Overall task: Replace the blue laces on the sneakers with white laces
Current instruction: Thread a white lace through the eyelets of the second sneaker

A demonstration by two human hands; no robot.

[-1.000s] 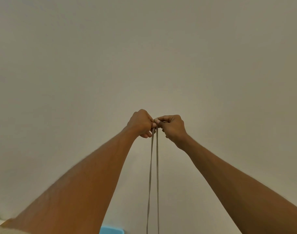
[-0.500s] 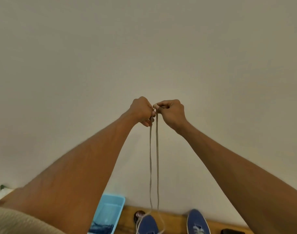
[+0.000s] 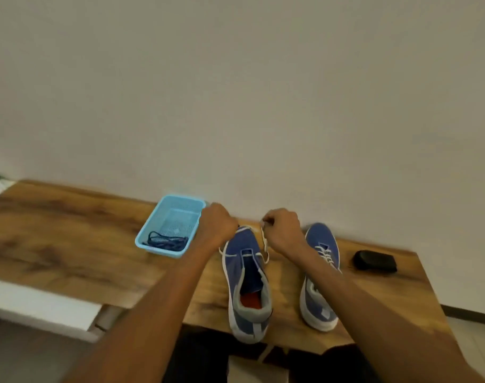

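L hand (image 3: 217,226) fisted, prob on lace end, can't confirm; R hand (image 3: 281,230) pinches white lace (image 3: 264,239); lace runs down to left sneaker (image 3: 246,283) just below both; thin, limp, light; grip near tips.

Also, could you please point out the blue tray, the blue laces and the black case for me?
tray (image 3: 164,249): head view, near rim.
blue laces (image 3: 166,242): head view, middle of the bundle.
black case (image 3: 375,260): head view, top face.
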